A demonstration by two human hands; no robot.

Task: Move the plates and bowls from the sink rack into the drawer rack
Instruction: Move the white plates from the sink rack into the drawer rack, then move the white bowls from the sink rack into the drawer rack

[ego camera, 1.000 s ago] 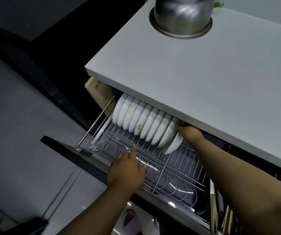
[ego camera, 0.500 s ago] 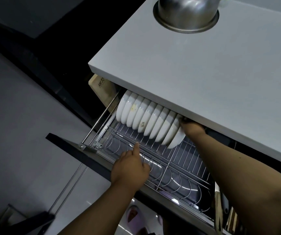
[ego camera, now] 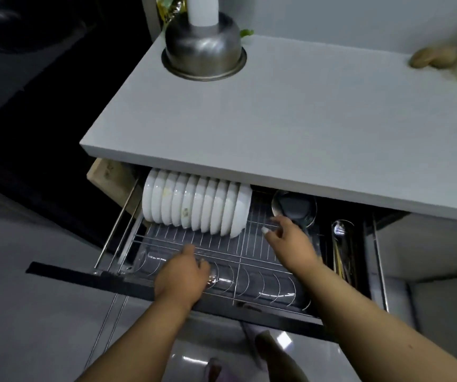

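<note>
Nearest, the left hand rests on the front wires of the drawer rack, fingers loosely bent over the wire and holding no dish. Just beyond and to the right, the right hand hovers over the rack's flat grid, fingers spread and relaxed, released from everything; it looks slightly blurred.

Behind the hands, a row of white bowls stands on edge in the back of the drawer rack, packed face to face, the rightmost one leaning outward at the end of the row. To its right a steel bowl sits in the rack, and further right a cutlery bin holds utensils.

Above, the desk overhangs the back of the drawer, with an upturned metal pot on top.

The risk, as I judge it: the last bowl has nothing propping its free side, so a jolt to the drawer or a brush from the right hand could tip it flat onto the grid. The low desk edge also leaves little clearance above the row, so a dish carried in could knock against it.
</note>
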